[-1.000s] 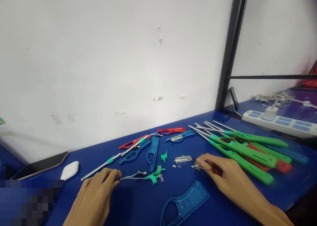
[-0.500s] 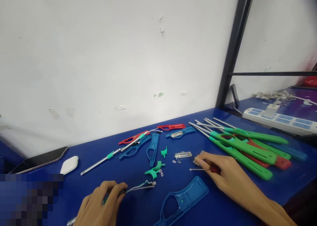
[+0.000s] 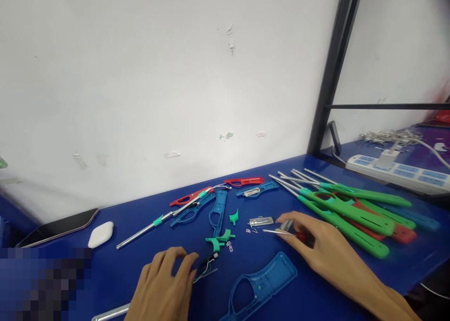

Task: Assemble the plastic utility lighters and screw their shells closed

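Observation:
My left hand (image 3: 163, 281) is closed over a lighter's inner assembly. Its metal tube (image 3: 109, 313) sticks out on the left, and a black igniter with thin wires (image 3: 210, 262) shows past the fingertips. My right hand (image 3: 318, 239) grips a screwdriver (image 3: 277, 231) with a red handle, its shaft pointing left. A small clear fuel tank (image 3: 287, 226) is also between that thumb and forefinger. Between the hands lie green triggers (image 3: 215, 243), small pinkish pieces (image 3: 229, 246) and another clear tank (image 3: 261, 221). A blue handle half (image 3: 267, 281) rests in front.
Red (image 3: 244, 181) and blue (image 3: 218, 208) handle halves and a metal tube (image 3: 144, 230) lie toward the wall. Several whole lighters (image 3: 355, 208) are piled at right, before a power strip (image 3: 404, 171). A phone (image 3: 59, 227) and white case (image 3: 101, 235) lie at left.
My left hand has moved right with the assembly, and the igniter end has turned. The clear tank in my right hand shows more now, and the screwdriver tip has shifted left and up.

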Demonstrator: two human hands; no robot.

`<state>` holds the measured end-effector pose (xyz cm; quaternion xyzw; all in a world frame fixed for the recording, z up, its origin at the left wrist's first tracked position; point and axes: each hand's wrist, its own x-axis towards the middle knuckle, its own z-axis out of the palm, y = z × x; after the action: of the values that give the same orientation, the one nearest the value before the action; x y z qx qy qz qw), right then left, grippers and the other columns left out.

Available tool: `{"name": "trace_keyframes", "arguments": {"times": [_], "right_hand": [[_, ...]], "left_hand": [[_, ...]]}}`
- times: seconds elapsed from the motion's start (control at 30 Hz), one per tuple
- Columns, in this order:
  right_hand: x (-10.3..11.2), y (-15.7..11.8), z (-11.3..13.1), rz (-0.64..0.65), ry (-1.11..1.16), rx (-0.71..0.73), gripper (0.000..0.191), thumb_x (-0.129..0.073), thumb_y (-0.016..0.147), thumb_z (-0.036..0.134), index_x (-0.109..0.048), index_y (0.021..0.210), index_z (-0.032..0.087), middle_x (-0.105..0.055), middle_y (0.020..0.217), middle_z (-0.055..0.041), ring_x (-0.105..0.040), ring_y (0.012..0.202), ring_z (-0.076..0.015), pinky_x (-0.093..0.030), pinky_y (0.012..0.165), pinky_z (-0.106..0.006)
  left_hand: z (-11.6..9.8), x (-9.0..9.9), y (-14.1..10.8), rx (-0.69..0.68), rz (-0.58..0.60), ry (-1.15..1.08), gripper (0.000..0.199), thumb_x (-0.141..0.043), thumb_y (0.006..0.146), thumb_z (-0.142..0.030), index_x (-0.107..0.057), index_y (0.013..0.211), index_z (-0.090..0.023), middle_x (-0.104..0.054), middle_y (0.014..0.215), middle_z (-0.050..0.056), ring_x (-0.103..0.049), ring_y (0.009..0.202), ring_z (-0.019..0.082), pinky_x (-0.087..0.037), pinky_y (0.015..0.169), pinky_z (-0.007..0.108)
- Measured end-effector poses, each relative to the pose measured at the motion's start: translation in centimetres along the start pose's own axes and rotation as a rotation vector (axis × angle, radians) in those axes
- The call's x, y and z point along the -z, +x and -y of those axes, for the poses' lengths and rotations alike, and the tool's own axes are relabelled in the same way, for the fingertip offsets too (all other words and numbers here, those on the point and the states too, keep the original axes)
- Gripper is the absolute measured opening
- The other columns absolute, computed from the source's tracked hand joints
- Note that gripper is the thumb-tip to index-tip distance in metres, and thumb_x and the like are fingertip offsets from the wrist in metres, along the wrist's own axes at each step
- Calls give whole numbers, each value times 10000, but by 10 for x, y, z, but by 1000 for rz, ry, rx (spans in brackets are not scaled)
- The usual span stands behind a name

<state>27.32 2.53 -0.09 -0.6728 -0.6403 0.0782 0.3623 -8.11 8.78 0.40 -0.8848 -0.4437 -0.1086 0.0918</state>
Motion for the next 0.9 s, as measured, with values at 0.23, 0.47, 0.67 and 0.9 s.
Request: {"name": "trace_keyframes", "arguments": {"times": [0.23, 0.47, 0.67, 0.9], "right_hand": [[0, -1, -1, -4, 30, -5, 320, -518, 1088, 542, -725, 1173, 313, -754, 1130, -42, -737, 993, -253, -577, 877, -377], [0, 0, -2, 0, 39, 4, 280, -546, 1086, 511, -750, 1098, 320, -737, 1034, -23, -721, 873, -234, -559, 779, -360], [0, -1, -2, 5, 79, 56, 263, -618, 1060, 518, -762, 1013, 302, -749, 985, -17, -712, 820, -225, -552, 741, -347], [2, -3, 1, 21, 115, 103, 314, -551, 1104, 503, -779, 1014, 306, -776, 1020, -19, -725, 950, -239, -557, 877, -348]], "left_hand": [[-17, 26, 59, -6, 179, -37, 366, -474, 1050, -139, -761, 1227, -282, -741, 1211, 82, -713, 1095, 301, -589, 932, 495], [-16, 24, 73, -38, 204, -66, 75, -647, 1042, -195, -715, 1021, -172, -726, 1038, 17, -697, 981, 193, -580, 904, 408], [6, 23, 59, 36, 82, -85, 344, -428, 1064, -227, -764, 999, -255, -764, 1028, 57, -708, 986, 273, -562, 929, 463], [41, 2, -10, 197, -78, -126, 410, -487, 977, -497, -780, 1212, -331, -801, 1216, 61, -752, 1173, 345, -612, 1023, 572]]}}
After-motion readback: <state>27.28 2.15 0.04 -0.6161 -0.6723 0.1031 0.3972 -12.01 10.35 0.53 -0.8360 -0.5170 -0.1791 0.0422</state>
